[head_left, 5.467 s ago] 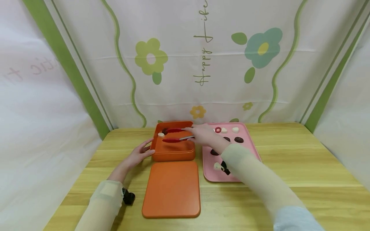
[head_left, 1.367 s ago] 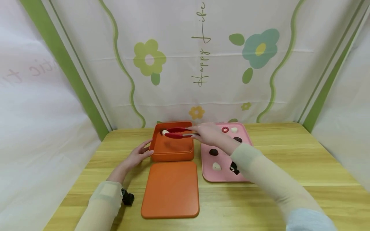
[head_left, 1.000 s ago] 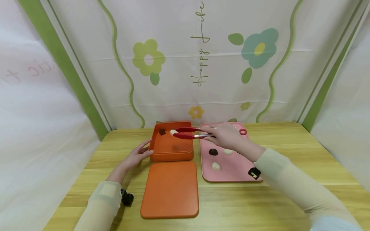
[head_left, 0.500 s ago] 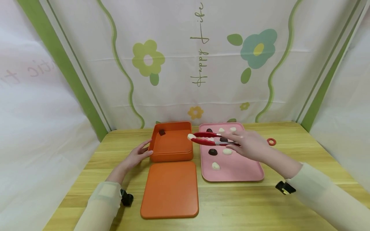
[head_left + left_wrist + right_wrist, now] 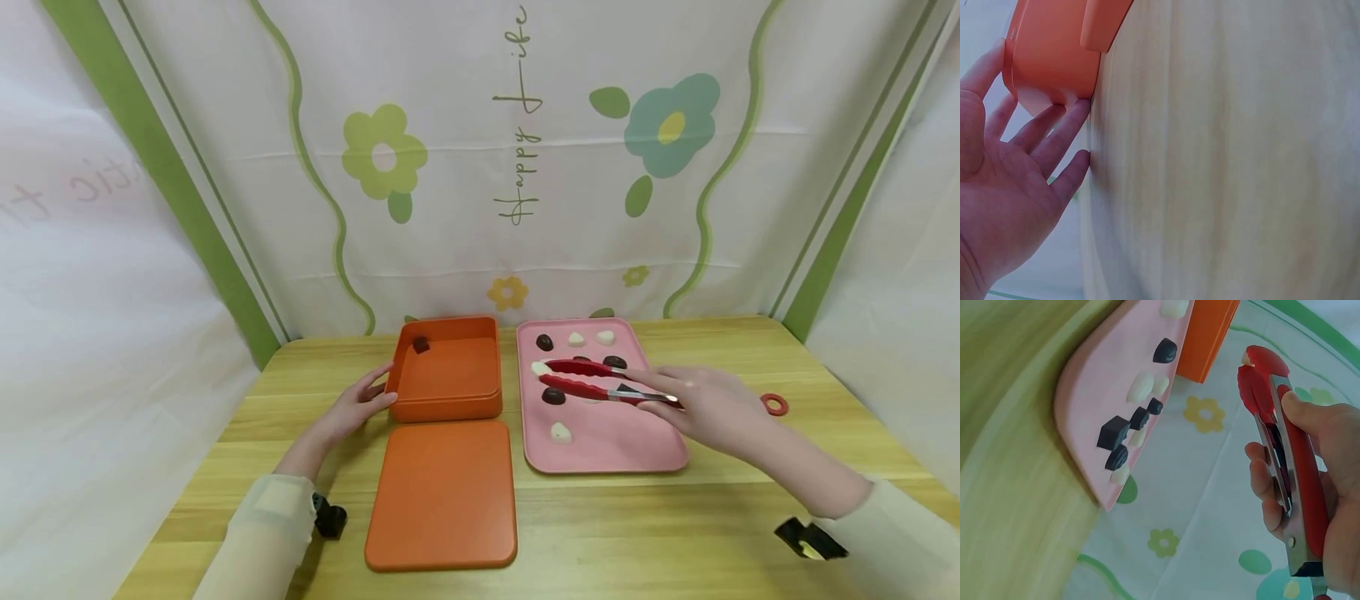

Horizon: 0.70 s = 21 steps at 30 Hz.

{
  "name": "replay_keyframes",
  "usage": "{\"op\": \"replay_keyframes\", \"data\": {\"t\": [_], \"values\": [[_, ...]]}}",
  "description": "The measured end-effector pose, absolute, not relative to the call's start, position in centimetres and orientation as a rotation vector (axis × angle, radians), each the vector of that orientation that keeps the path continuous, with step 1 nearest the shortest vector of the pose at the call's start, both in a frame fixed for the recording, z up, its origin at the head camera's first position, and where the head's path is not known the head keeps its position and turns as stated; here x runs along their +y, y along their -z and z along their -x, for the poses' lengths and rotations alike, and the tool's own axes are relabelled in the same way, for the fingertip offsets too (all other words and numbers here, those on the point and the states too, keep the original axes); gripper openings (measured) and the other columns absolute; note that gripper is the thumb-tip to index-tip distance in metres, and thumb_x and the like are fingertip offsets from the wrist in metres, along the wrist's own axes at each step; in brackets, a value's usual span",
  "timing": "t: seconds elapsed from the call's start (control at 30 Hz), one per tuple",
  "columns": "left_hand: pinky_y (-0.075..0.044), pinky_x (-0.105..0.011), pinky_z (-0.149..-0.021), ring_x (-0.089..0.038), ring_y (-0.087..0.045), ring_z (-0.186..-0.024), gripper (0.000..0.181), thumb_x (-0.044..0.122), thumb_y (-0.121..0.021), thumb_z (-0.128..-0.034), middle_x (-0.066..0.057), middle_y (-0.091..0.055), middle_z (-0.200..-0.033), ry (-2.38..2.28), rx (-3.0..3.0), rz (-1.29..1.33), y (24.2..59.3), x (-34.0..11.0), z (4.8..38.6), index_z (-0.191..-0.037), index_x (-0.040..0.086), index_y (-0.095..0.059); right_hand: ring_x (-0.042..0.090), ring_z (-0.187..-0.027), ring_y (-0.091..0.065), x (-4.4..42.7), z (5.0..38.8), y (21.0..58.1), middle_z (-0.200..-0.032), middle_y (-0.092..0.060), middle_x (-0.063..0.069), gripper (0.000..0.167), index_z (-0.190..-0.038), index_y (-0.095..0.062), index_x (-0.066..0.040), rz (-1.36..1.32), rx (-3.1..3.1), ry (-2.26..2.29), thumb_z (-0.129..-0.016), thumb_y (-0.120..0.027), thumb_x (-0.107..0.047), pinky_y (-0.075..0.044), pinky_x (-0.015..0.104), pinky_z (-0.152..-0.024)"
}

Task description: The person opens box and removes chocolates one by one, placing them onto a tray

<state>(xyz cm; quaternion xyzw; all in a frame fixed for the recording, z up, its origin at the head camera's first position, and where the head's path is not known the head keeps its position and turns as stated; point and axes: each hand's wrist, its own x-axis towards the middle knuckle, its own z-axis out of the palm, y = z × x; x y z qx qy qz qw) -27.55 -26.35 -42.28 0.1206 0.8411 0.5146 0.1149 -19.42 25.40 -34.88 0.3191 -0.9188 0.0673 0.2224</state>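
My right hand (image 5: 701,404) grips red-and-metal food tongs (image 5: 573,387) above the pink tray (image 5: 615,446). Pinched in the tong tips is a white chocolate-like piece (image 5: 539,367), mostly covered by the red heads in the right wrist view. Fingers of my left hand (image 5: 351,414) rest extended against the left side of the orange box (image 5: 446,410), thumb near its front corner. In the left wrist view the fingertips touch the box's outer wall (image 5: 1054,62). Inside the box, at the back left, lies one dark brown chocolate-like piece (image 5: 421,344).
On the pink tray lie several dark pieces, such as a dark oval (image 5: 553,396), and several white ones, such as a white heart (image 5: 560,432). An orange lid (image 5: 442,500) lies flat before the box. A printed curtain (image 5: 450,225) hangs behind the wooden table (image 5: 600,533).
The tongs took the white piece out of the orange box, and my right hand carried it rightward over the pink tray. The dark piece stayed in the box. My left hand kept its place.
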Motion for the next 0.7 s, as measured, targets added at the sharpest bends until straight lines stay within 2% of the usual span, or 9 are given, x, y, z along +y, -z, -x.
{"op": "replay_keyframes", "data": {"t": [0.2, 0.27, 0.37, 0.5, 0.7], "values": [[-0.022, -0.059, -0.110, -0.042, -0.021, -0.142, 0.070, 0.031, -0.057, -0.0999, -0.023, -0.020, -0.157, -1.484, 2.484, -0.349, 42.0, -26.2, 27.5, -0.157, 0.016, -0.020, 0.016, -0.071, -0.067, 27.3, 18.0, 35.1, -0.105, -0.072, 0.003, 0.047, -0.126, -0.068, -0.024, -0.829, -2.581, -0.159, -0.080, -0.079, -0.031, -0.046, 0.028, -0.051], [-0.022, -0.059, -0.110, -0.042, -0.021, -0.142, 0.070, 0.031, -0.056, -0.0999, -0.023, -0.019, -0.157, -1.475, 2.490, -0.349, 42.0, -26.2, 27.5, -0.157, 0.016, -0.020, 0.010, -0.062, -0.062, 27.8, 17.7, 35.3, -0.106, -0.072, 0.003, 0.048, -0.126, -0.068, -0.025, -0.829, -2.574, -0.164, -0.080, -0.079, -0.031, -0.041, 0.024, -0.048], [-0.022, -0.059, -0.110, -0.042, -0.021, -0.142, 0.069, 0.031, -0.056, -0.1000, -0.022, -0.019, -0.157, -1.472, 2.492, -0.347, 42.0, -26.3, 27.4, -0.157, 0.016, -0.020, 0.009, -0.062, -0.061, 28.6, 17.2, 35.7, -0.105, -0.072, 0.002, 0.050, -0.125, -0.068, -0.027, -0.824, -2.560, -0.167, -0.078, -0.081, -0.032, -0.040, 0.023, -0.047], [-0.022, -0.059, -0.110, -0.042, -0.021, -0.141, 0.069, 0.031, -0.056, -0.1001, -0.021, -0.017, -0.158, -1.475, 2.490, -0.355, 42.1, -26.3, 27.5, -0.157, 0.015, -0.020, 0.016, -0.071, -0.067, 29.4, 16.7, 36.4, -0.103, -0.072, 0.001, 0.048, -0.122, -0.070, -0.027, -0.807, -2.564, -0.174, -0.075, -0.082, -0.030, -0.046, 0.028, -0.051], [-0.021, -0.059, -0.110, -0.042, -0.021, -0.142, 0.068, 0.031, -0.057, -0.0999, -0.022, -0.019, -0.157, -1.478, 2.489, -0.354, 42.2, -26.3, 27.5, -0.156, 0.015, -0.022, 0.015, -0.070, -0.067, 30.3, 16.1, 37.4, -0.101, -0.073, -0.001, 0.048, -0.118, -0.072, -0.026, -0.800, -2.561, -0.189, -0.072, -0.085, -0.028, -0.046, 0.029, -0.050]]}}
